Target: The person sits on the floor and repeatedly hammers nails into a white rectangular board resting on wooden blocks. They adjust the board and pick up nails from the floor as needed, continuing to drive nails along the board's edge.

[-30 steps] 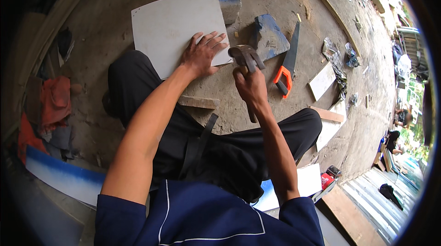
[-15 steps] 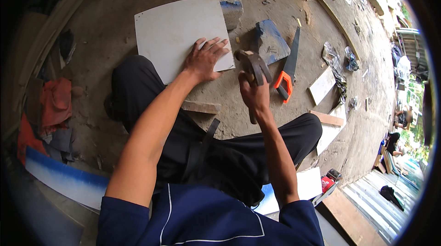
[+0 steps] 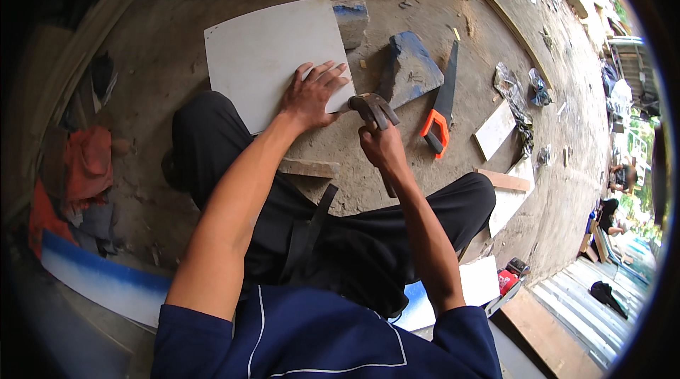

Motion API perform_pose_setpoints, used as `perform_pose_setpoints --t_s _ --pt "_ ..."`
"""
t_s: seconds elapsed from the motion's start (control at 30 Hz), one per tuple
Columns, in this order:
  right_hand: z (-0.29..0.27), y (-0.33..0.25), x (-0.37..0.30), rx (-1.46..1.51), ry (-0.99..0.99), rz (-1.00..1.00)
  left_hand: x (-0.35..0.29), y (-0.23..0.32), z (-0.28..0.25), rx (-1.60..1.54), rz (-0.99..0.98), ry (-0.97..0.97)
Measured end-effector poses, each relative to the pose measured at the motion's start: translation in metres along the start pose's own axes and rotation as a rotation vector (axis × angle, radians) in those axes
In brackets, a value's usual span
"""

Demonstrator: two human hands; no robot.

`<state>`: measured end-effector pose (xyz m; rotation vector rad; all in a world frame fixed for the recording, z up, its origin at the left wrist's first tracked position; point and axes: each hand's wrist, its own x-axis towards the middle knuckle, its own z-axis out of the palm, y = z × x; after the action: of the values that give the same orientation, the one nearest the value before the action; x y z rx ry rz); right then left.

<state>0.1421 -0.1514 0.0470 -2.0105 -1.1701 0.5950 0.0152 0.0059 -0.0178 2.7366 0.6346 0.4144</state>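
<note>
One white board (image 3: pixel 273 53), face up ahead, a bit to L; approx. square, so no clear long axis. Next, orange-handled saw (image 3: pixel 443 95), out to R, well apart from board, w/ blade pointing away. Then blue-painted block (image 3: pixel 416 71), btwn saw & board. Then claw hammer (image 3: pixel 372 106), at board's near R corner, w/ head to L & handle back nearward, i.e. long axis roughly in line w/ board's R edge; can't tell if touching or just short. Then L hand (image 3: pixel 312 95), laid palm-down on board nr same corner, w/ fingers spread, gripping nothing visible. Last, R hand (image 3: pixel 382 144), wrapped round hammer's handle just under head, just off board's R edge, leaving L hand nearer to board
</note>
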Motion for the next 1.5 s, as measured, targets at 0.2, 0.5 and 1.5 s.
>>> perform_pose_setpoints --t_s 0.2,0.5,1.5 --pt "-0.008 0.003 0.008 -0.028 -0.147 0.251 -0.002 -0.001 -0.002 0.049 -0.006 -0.047" --pt "-0.01 -0.008 0.015 -0.047 -0.239 0.317 0.0 0.0 -0.005 0.095 -0.001 -0.02" --pt "-0.04 0.045 -0.028 0.299 0.003 0.154 0.002 0.002 -0.008 0.031 0.03 -0.016"
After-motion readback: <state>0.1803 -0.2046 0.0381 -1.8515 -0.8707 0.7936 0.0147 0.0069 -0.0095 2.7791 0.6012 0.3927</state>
